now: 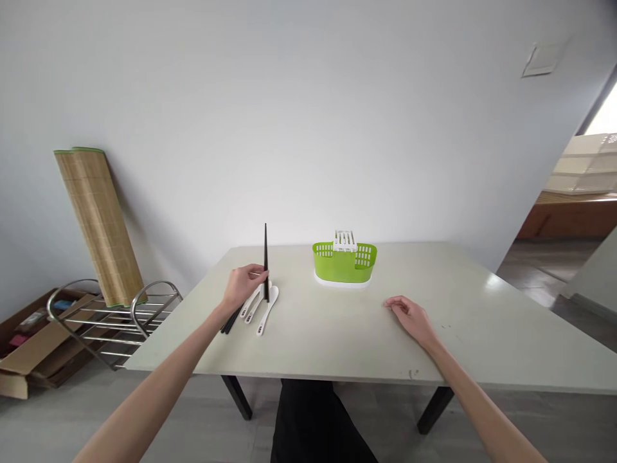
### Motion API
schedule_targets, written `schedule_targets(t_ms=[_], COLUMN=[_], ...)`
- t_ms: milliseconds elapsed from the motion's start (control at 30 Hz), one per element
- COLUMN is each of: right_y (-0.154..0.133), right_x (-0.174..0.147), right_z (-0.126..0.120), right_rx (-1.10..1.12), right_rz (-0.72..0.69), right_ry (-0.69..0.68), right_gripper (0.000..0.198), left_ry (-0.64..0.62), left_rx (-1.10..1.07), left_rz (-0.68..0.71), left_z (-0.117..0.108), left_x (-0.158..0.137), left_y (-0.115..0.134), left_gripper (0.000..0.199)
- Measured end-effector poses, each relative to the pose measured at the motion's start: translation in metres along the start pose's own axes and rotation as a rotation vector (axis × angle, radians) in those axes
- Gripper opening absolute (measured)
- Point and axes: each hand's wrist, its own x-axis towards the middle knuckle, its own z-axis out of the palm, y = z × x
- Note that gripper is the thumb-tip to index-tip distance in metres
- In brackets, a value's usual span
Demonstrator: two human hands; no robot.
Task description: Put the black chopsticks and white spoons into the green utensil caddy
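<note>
My left hand (pixel 243 283) is closed on dark chopsticks (pixel 265 247), held upright with the thin end up; whether it is one or a pair I cannot tell. Just below that hand, several white spoons (pixel 267 314) lie on the table, partly covered by the hand. More black chopsticks (pixel 231 321) lie left of the spoons, partly hidden by my wrist. Resting on the tabletop, my right hand (pixel 412 318) is empty, its fingers loosely bent. Between and beyond my hands stands a green utensil basket (pixel 340 267) on a white base, with a white slotted piece (pixel 344 240) on top.
The pale table (pixel 332 347) reaches back to the white wall (pixel 308 128). On the left, a rolled bamboo mat (pixel 96 225) leans on the wall above a metal rack (pixel 116 321) and a cardboard box (pixel 38 350).
</note>
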Motion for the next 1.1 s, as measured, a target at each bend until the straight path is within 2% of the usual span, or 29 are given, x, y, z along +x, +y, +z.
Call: schedule_targets(t_ms=[67,133,233,367,567,1100], right_y=[0.0,0.0,0.001,0.003,0.0,0.002], right_x=[0.0,0.001,0.002,0.003,0.002,0.003], right_z=[0.0,0.001,0.001,0.0,0.001,-0.001], right_rx=[0.0,0.002,0.007,0.013,0.025,0.007], right_rz=[-0.005,-0.011,-0.019,-0.019,-0.023,-0.025], right_ry=[0.006,0.009,0.003,-0.007,-0.001,0.0], right_gripper=[0.026,0.025,0.025,0.025,0.024,0.023], left_ry=[-0.006,-0.054,-0.111,-0.115,-0.122,-0.181], left_rx=[-0.258,-0.409,-0.548,-0.639,-0.627,-0.566], left_rz=[0.014,0.019,0.046,0.064,0.075,0.139], left_z=[0.017,0.035,0.058,0.075,0.082,0.081], left_x=[-0.013,-0.026,-0.039,-0.045,-0.048,-0.042], left_y=[0.018,0.03,0.037,0.035,0.031,0.044], left_gripper=[0.033,0.036,0.042,0.047,0.044,0.039])
